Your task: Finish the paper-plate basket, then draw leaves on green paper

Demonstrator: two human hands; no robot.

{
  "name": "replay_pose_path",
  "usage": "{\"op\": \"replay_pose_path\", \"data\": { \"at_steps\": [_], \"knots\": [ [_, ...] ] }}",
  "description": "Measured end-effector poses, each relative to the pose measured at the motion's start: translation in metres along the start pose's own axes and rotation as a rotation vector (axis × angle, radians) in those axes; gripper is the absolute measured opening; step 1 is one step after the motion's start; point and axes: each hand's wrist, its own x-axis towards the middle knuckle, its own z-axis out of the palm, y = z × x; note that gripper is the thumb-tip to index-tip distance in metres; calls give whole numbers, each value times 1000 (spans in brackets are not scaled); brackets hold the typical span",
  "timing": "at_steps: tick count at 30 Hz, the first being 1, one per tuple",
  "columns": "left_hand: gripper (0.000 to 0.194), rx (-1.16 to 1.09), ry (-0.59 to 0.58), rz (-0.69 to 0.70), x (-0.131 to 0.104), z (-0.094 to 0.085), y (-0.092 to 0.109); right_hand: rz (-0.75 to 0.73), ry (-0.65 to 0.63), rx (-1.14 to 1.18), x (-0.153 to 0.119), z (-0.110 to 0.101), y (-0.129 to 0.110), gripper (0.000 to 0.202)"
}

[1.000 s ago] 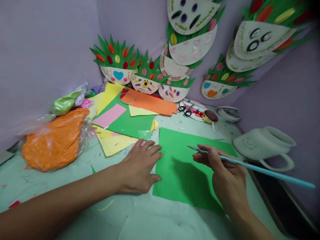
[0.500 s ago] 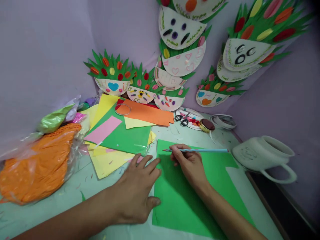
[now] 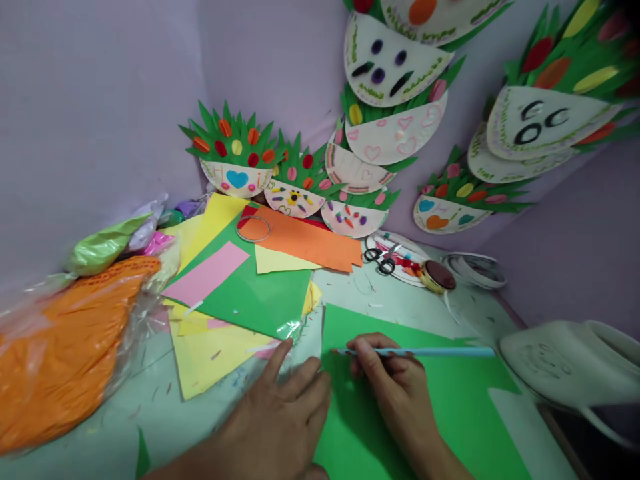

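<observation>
A large green sheet (image 3: 460, 393) lies on the pale table at the lower right. My right hand (image 3: 395, 380) grips a light blue pencil (image 3: 450, 352) between thumb and fingers, its tip pointing left over the upper left part of the sheet. My left hand (image 3: 285, 413) rests palm down with fingers apart, at the left edge of that sheet. Its index finger reaches the corner of another green sheet (image 3: 260, 293), which lies under a pink strip (image 3: 207, 272) and an orange sheet (image 3: 310, 240). Whether the pencil tip touches the paper is hard to tell.
Yellow sheets (image 3: 205, 367) lie left of my left hand, beside a plastic bag of orange material (image 3: 65, 347). Scissors (image 3: 386, 265), a round tin (image 3: 439, 275) and a tape roll (image 3: 475, 269) stand behind; a white mug (image 3: 555, 363) is at right. Paper-plate crafts (image 3: 395, 60) cover the wall.
The view has shifted, so the things on the table appear lower. The pencil and my right hand now sit lower on the green sheet, relative to its top edge.
</observation>
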Motion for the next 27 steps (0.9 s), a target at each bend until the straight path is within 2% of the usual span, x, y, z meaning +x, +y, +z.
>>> {"op": "replay_pose_path", "data": {
  "at_steps": [2, 5, 9, 15, 21, 27],
  "knots": [
    [50, 77, 142, 43, -1, 7, -2, -11, -13, 2, -1, 0, -1, 39],
    [28, 167, 300, 45, 0, 11, -1, -12, -76, 3, -1, 1, 0, 40],
    [14, 199, 412, 13, 2, 13, 3, -2, -112, 7, -2, 3, 6, 39],
    [12, 182, 388, -1, 2, 15, 3, -53, -185, -35, -1, 4, 8, 38],
    [14, 172, 368, -22, 3, 13, 3, 11, -114, 6, -3, 9, 5, 39],
    [14, 175, 369, -24, 4, 14, 4, 33, -135, -30, -3, 10, 4, 38]
  ]
}}
